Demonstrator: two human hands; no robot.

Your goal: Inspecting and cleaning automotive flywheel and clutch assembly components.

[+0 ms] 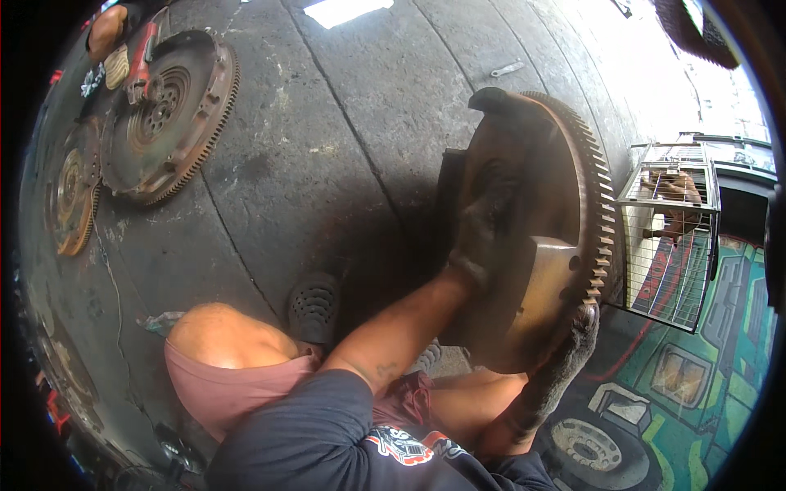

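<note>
Gray floor [311, 213] is showing behind a round, brown, toothed metal wheel [536, 196], standing tall, facing left. Right hand [578, 340] is holding its rim; left hand [476, 239], can't tell.

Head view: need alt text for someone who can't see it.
A person has both hands at a large toothed metal wheel: left hand near its dark center, gloved right hand at its lower rim. Two similar wheels are on the gray floor at upper left; a wire cage stands at right.
</note>
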